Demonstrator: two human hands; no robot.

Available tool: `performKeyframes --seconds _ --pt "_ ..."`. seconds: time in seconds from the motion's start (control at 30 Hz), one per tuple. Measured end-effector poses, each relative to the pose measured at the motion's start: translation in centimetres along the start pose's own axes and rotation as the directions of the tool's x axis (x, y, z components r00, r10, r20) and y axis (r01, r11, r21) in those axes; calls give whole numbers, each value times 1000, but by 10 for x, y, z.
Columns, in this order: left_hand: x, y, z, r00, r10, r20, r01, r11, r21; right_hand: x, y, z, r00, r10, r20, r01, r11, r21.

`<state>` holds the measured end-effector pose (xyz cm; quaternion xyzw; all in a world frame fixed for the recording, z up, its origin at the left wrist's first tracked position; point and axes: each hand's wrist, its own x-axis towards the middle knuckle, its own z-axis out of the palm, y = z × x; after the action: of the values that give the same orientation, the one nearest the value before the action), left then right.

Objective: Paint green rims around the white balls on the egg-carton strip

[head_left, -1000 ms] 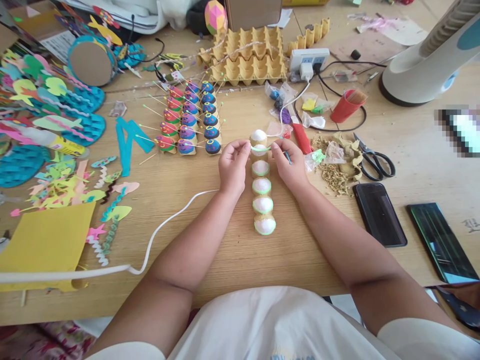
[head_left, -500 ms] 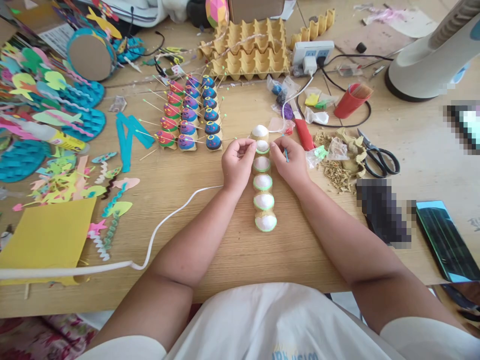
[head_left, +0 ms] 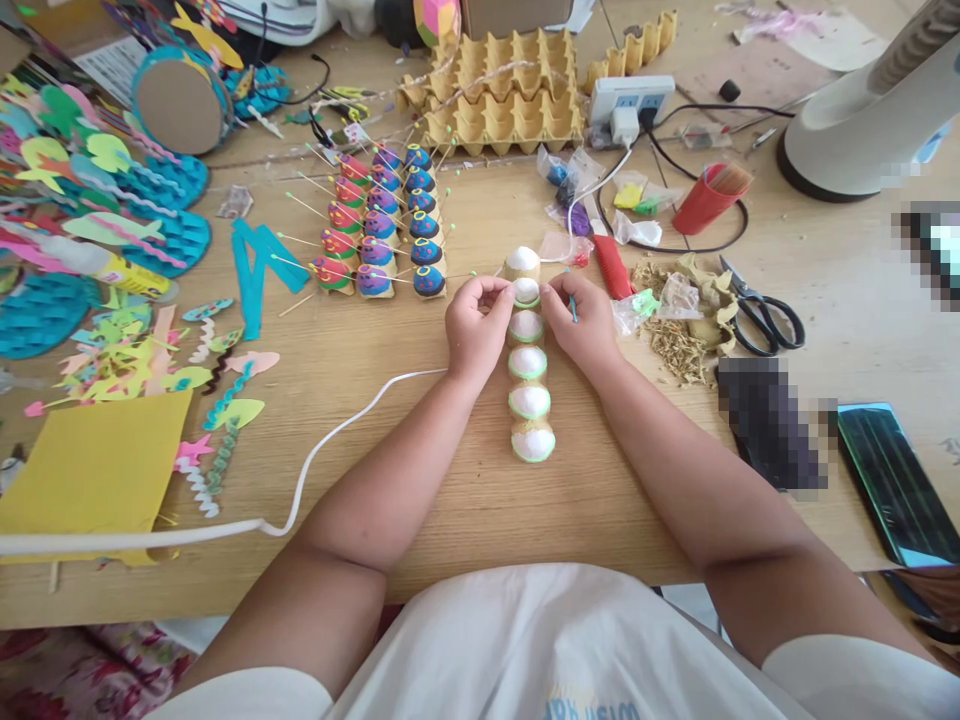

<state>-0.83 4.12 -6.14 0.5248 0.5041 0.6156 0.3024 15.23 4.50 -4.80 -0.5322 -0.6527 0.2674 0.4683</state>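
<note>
A strip of egg-carton cups (head_left: 529, 382) runs away from me on the table. White domes cap its cups, and most of them have a thin light-green line round the rim. My left hand (head_left: 477, 325) is closed, thumb and fingertips pinched against the left side of the second cup from the far end. Opposite it, my right hand (head_left: 585, 318) touches the right side of the same cup with bent fingers. A thin blue stick (head_left: 573, 308) shows between those fingers; its ends are partly hidden.
Rows of painted egg-carton cups with pins (head_left: 379, 225) stand at the back left. Egg trays (head_left: 502, 95) and a power strip (head_left: 632, 98) lie behind. To the right are scissors (head_left: 761, 310), a red cup (head_left: 709, 200) and a phone (head_left: 896, 480). A white cable (head_left: 330, 430) crosses the left.
The view has shifted very slightly. Both hands stay at the same cup, and the strip keeps its place between them.
</note>
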Motion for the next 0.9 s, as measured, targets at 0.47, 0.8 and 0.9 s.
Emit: performKeyframes --seconds 0.47,0.8,0.9 --pt "2 -5 0 999 -48 -3 48 999 24 0 2 0 999 -34 -15 33 998 -59" --pt "4 -8 0 999 -50 -16 51 997 54 2 4 0 999 -8 -33 6 998 -63" --pt "5 -9 -1 999 -37 -26 38 997 61 2 3 0 1000 4 -30 -6 998 -62"
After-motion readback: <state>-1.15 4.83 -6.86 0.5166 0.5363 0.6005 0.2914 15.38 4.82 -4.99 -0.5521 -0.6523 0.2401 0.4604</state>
